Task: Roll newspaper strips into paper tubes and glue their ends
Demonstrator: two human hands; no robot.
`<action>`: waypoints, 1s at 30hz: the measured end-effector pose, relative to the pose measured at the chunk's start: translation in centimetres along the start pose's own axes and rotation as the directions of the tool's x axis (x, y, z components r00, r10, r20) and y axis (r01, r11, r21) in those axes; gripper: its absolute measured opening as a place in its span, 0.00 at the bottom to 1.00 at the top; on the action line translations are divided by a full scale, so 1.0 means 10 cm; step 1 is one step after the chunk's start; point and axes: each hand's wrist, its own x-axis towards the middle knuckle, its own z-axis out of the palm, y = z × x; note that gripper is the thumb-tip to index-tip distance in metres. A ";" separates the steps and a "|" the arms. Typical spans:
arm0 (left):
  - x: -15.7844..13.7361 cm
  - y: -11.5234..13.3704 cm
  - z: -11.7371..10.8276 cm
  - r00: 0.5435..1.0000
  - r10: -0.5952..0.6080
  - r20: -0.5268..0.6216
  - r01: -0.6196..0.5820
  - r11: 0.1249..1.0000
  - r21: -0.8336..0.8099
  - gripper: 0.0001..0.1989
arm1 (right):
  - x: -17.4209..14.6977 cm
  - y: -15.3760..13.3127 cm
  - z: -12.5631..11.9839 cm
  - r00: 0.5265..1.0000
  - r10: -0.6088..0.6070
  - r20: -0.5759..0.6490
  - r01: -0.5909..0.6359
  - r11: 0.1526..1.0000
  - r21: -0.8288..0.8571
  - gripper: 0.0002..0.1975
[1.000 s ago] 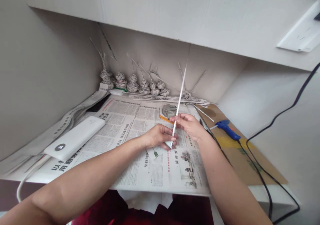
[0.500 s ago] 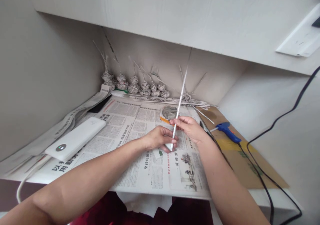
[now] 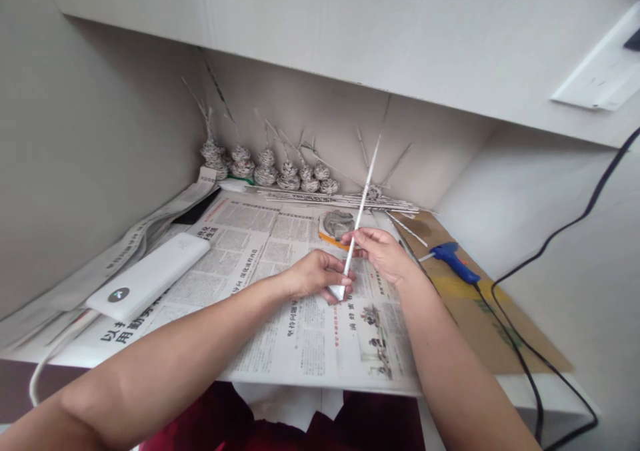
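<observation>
A thin white rolled paper stick (image 3: 364, 205) slants up and away in front of me, with a thin dark tip rising toward the cabinet edge. My left hand (image 3: 323, 276) pinches its lower end, where a white unrolled flap of paper (image 3: 338, 292) shows. Higher up the stick, my right hand (image 3: 377, 251) is closed on it between thumb and fingers. Both hands are just above newspaper sheets (image 3: 265, 251). Beyond the right hand lies a grey coiled thing (image 3: 339, 224) with an orange edge.
Several woven paper gourd shapes (image 3: 266, 167) line the back wall by a pile of paper sticks (image 3: 340, 201). At left lies a white power bank (image 3: 155, 271) with a cable. A blue glue gun (image 3: 455, 261) rests on cardboard (image 3: 500, 331); a low cabinet (image 3: 320, 31) overhangs.
The paper stick leans slightly further right at its top. Its lower end beside my left hand now shows a wider white flap. Both hands keep nearly the same place.
</observation>
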 end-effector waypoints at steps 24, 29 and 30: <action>-0.04 0.09 -0.02 0.999 0.008 0.037 -0.008 1.000 -0.010 0.21 | -0.03 -0.02 -0.05 0.997 -0.004 0.080 0.004 1.000 0.003 0.14; -0.03 0.08 -0.02 1.000 -0.012 0.016 0.012 1.000 0.009 0.22 | 0.04 0.04 -0.06 0.998 -0.031 -0.052 0.027 0.996 -0.079 0.12; -0.02 0.07 -0.03 1.000 -0.013 0.015 0.012 1.000 0.010 0.22 | 0.05 0.05 -0.06 0.995 -0.044 -0.085 0.036 0.996 -0.087 0.11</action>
